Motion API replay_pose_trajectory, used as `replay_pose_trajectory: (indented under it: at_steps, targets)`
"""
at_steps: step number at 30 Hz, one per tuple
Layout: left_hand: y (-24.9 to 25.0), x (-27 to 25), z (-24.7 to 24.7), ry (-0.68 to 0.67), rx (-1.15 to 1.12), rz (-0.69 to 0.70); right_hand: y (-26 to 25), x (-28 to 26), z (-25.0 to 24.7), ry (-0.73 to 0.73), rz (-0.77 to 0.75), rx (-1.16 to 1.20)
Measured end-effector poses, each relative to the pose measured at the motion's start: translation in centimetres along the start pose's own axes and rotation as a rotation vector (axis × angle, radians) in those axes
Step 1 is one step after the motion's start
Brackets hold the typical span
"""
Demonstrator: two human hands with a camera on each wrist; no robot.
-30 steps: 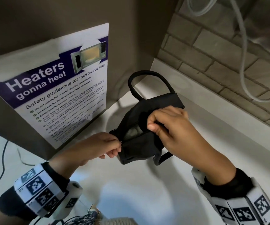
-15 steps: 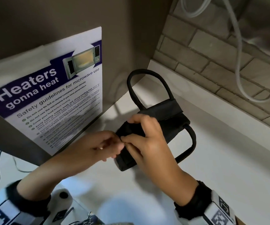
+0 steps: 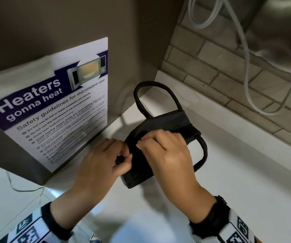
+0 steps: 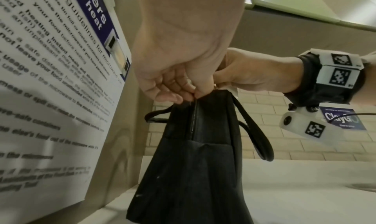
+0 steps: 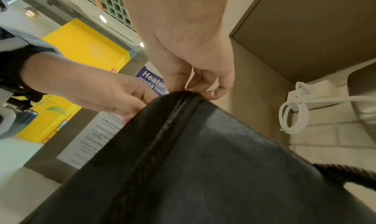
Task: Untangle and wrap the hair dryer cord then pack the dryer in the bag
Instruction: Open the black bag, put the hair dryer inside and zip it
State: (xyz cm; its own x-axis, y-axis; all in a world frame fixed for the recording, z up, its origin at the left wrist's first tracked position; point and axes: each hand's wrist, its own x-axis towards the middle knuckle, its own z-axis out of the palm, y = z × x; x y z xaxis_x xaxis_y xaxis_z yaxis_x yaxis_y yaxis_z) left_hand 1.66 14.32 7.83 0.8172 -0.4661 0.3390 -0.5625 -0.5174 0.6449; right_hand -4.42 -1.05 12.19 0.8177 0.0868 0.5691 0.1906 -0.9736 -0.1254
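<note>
Bag (image 3: 160, 146) stood zipped on the white counter (image 3: 246, 181), hair dryer out of sight, presumably inside.

A second earlier its mouth gaped open between the hands; now the zipper line (image 4: 193, 119) ran closed along the top. The right hand (image 3: 167, 151) pinched the top edge while the left hand (image 3: 102, 163) pinched the near end, probably the pull. Packing looked all but finished.
</note>
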Motion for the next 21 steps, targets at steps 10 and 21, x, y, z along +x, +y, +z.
replay_pose_trajectory:
  at_steps: [10,21]
  targets:
    - [0.8,0.3,0.2,0.016,0.115,0.06,-0.8,-0.7,0.1,-0.024,-0.024,-0.022]
    - [0.4,-0.1,-1.2,-0.08,0.13,0.109,8.3,2.4,-1.4,0.011,0.265,0.025]
